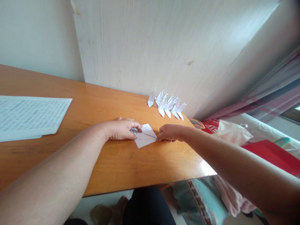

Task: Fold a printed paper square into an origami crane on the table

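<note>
A small folded sheet of white paper (144, 139) lies on the wooden table between my two hands, with a crease or slit running along its middle and faint writing on it. My left hand (125, 128) rests on the paper's left end, its thumb and fingers closed over it. At the right corner, my right hand (169, 132) pinches the paper with curled fingers. Behind my hands, near the wall, stands a group of several folded white paper pieces (167, 104) set in rows.
A stack of printed sheets (30, 117) lies on the left of the wooden table (112, 168). A pale board (140, 47) rises along the table's back edge. Beyond the right edge are a red bag (211, 125), a red folder-like item (272, 154) and cloths.
</note>
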`<state>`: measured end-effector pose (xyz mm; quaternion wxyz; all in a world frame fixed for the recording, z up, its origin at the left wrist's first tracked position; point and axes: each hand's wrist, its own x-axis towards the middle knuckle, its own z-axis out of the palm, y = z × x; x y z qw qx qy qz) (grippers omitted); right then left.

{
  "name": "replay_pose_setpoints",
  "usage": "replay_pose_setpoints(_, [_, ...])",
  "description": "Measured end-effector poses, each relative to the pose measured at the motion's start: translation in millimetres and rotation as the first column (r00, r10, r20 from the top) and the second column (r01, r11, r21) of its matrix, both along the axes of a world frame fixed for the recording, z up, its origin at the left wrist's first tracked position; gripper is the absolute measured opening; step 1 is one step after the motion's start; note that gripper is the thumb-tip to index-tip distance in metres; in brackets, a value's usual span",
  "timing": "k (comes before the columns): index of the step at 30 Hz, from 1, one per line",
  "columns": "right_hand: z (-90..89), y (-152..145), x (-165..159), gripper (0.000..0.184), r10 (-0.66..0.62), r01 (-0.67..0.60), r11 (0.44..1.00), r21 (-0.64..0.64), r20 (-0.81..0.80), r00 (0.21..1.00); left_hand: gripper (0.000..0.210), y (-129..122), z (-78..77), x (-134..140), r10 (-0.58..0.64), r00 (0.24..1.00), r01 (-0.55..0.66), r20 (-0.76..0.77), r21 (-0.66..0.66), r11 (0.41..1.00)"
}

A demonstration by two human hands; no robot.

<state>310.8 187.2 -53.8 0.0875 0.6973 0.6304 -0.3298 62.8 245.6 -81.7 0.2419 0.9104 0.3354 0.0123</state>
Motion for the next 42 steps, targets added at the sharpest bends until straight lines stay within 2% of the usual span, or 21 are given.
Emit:
replay_pose_setpoints(14, [0.6,-5,10,0.010,0.000,-0.001,1.000,-0.010,-0.159,0.987,0.044,-3,3.8,1,-0.009,0.999,0.010,-0.034,0.042,0.999])
replay_pose_setpoints(20, [-3.5,-9,21,0.009,-0.088,0.086,0.996,-0.022,-0.354,0.931,0.042,-9,6.9,1,0.004,0.999,-0.001,-0.046,0.057,0.998])
replay_pose_setpoints(25, [-4.1,-13,23,0.008,-0.099,0.102,0.995,-0.016,-0.442,0.892,0.042,-14,9.8,1,0.000,1.000,0.001,-0.001,0.077,0.997])
replay_pose_setpoints(29, [-2.2,-11,20,0.008,-0.103,0.096,0.995,-0.039,-0.473,0.875,0.036,-14,12.3,1,0.044,0.995,-0.057,0.092,0.144,0.988])
replay_pose_setpoints(31, [-3.8,-4,17,0.005,-0.076,0.106,0.994,0.034,-0.486,0.871,0.029,-15,13.5,1,0.061,0.984,-0.087,0.165,0.159,0.983])
replay_pose_setpoints(33, [-8.8,4,12,0.003,-0.037,0.151,0.969,0.197,-0.484,0.874,0.023,-16,14.5,0,0.051,0.976,-0.082,0.211,0.144,0.986])
replay_pose_setpoints(35, [-16.9,12,6,0.011,0.016,0.201,0.887,0.416,-0.461,0.887,0.020,-19,15.0,1,0.016,0.978,-0.040,0.207,0.111,0.993])
replay_pose_setpoints(36, [-21.7,15,3,0.015,0.089,0.179,0.836,0.518,-0.450,0.888,0.020,-21,15.1,1,0.001,0.981,-0.019,0.192,0.095,0.995])
replay_pose_setpoints(37, [-26.4,17,0,0.018,0.173,0.142,0.787,0.600,-0.436,0.883,0.018,-23,15.1,1,-0.019,0.986,0.005,0.165,0.085,0.996])
replay_pose_setpoints(38, [-30.9,17,-2,0.025,0.257,0.082,0.769,0.634,-0.424,0.869,0.016,-24,15.0,2,-0.033,0.990,0.022,0.137,0.082,0.996])
replay_pose_setpoints(40, [-37.7,14,-5,0.041,0.373,-0.072,0.749,0.658,-0.330,0.867,0.016,-26,14.7,2,-0.044,0.996,0.036,0.082,0.096,0.995])
replay_pose_setpoints(42, [-40.9,9,-4,0.049,0.445,-0.214,0.704,0.677,-0.185,0.876,0.018,-27,14.2,2,-0.034,0.998,0.027,0.048,0.136,0.990])
